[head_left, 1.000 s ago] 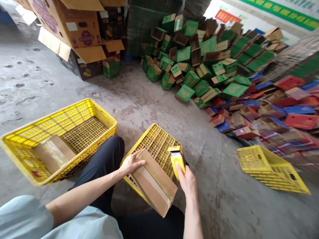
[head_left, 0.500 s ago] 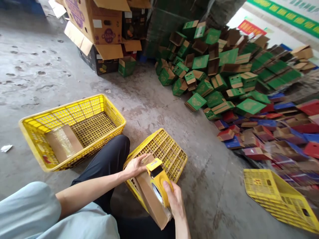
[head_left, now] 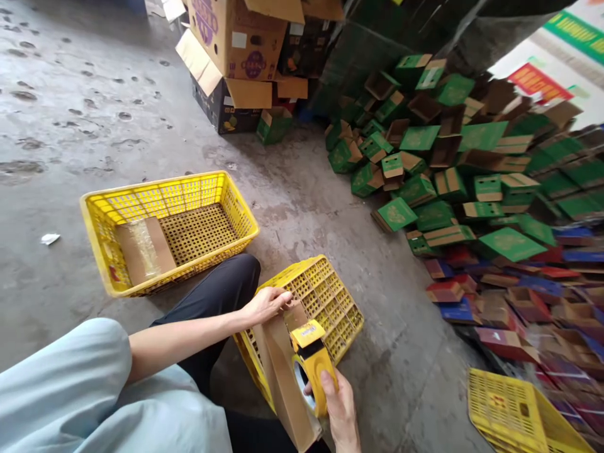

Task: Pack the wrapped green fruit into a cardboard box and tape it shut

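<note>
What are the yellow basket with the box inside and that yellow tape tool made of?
The basket looks like molded plastic, slightly glossy: its walls are a regular lattice. The tape dispenser in the right hand seems smooth, hard plastic, judging by its evenly yellow, rounded body, though painted metal is possible.

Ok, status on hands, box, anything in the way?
Left hand on cardboard box. Right hand gripping yellow tape dispenser at the box. Box on upturned yellow crate; no obstruction visible.

Pale blue short-sleeved top (head_left: 174,412), dark trousers (head_left: 221,290)
</note>
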Available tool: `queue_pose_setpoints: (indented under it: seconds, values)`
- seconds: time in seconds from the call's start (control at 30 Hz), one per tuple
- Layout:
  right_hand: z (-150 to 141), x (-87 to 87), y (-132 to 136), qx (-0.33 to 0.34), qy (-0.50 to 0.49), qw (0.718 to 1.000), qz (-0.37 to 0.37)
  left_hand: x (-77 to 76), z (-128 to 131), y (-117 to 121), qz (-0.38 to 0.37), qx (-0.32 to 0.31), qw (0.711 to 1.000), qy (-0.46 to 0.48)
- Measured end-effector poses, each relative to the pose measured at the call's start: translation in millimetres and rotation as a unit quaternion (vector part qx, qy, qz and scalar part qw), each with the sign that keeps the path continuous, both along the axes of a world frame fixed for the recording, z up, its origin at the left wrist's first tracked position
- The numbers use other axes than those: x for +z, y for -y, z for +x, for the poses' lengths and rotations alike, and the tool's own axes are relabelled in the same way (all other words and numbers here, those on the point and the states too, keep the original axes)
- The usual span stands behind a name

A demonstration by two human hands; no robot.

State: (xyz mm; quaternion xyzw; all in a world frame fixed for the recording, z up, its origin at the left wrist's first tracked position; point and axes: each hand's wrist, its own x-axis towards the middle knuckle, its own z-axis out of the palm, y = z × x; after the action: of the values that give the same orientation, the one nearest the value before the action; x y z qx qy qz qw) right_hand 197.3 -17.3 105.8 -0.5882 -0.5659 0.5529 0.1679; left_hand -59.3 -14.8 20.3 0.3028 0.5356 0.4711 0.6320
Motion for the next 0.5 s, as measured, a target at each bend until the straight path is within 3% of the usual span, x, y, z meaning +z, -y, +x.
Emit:
queue_pose_setpoints:
  seconds: [0.27, 0.4, 0.5]
  values:
    - [5, -1.0, 3, 0.017, 0.027, 0.999, 0.034, 3.2, -5, -13, -0.134, -0.178, 0.957, 0.187]
    - [3, 1.8, 5, 0.025, 0.038, 0.998, 0.033, 3.4, -8, -25, -0.150, -0.239, 0.934, 0.217]
    - [3, 1.8, 3, 0.027, 0.037, 0.999, 0.023, 4.7, -11, -32, -0.133, -0.259, 0.933, 0.211]
